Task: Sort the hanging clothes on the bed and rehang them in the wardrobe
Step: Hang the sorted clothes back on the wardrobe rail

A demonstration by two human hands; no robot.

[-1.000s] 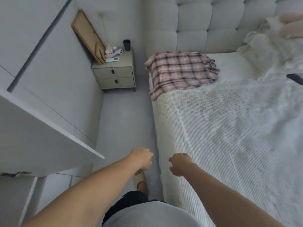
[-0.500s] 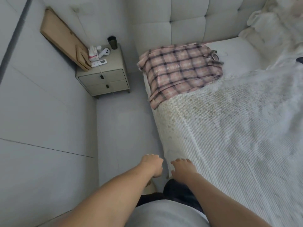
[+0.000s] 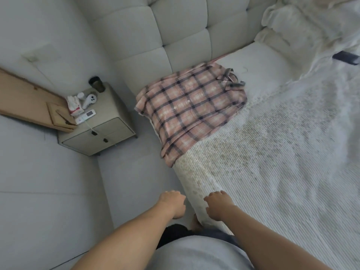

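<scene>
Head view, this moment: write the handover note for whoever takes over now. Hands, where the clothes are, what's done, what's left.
Left hand: empty, loosely curled, over the floor beside the bed edge.
Right hand: empty, fingers curled down over the near corner of the bed; contact unclear.
Clothes: one plaid shirt lies flat near the headboard, its lower part draping over the bed's side by the nightstand. A pale heap of fabric is at the far top right; whether it is clothing or bedding cannot be told.
Done: nothing visible confirms any rehanging; the wardrobe is out of view.
Left: pick up the plaid shirt, find a hanger (none clearly visible), hang it.
</scene>
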